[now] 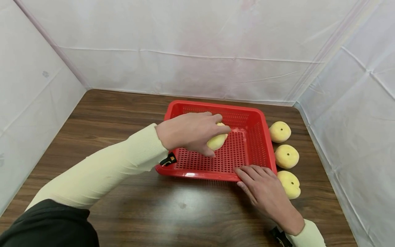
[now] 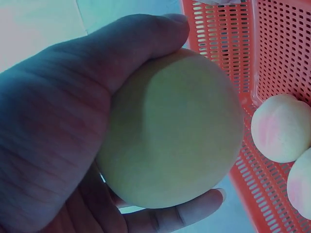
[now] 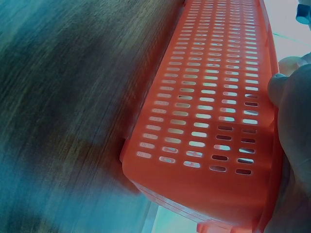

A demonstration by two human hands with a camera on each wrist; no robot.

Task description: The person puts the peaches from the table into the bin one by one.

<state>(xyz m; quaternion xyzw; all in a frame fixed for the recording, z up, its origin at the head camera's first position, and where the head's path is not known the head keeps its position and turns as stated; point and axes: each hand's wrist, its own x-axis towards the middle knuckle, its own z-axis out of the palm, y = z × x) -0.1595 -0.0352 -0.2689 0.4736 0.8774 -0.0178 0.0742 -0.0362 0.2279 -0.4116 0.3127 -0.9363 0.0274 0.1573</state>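
My left hand (image 1: 197,132) is above a red plastic basket (image 1: 217,176), gripping a pale yellow peach (image 1: 217,141). Thumb and fingers wrap around this peach (image 2: 170,131) in the left wrist view. Two more peaches show there inside the basket: one with a pink blush (image 2: 281,128) and another cut off by the frame edge (image 2: 302,184). In the head view, they are hidden behind the left hand and arm. My right hand (image 1: 265,192) holds the basket's near right corner, fingers over the rim. From the right wrist, the thumb lies against the slotted wall's (image 3: 199,107) rim.
Three yellow peaches stand in a row just right of the basket: a far one (image 1: 280,132), a middle one (image 1: 287,156) and a near one (image 1: 289,184). The dark wooden table (image 1: 135,209) is bordered by white sheet walls (image 1: 191,72) at the back and both sides.
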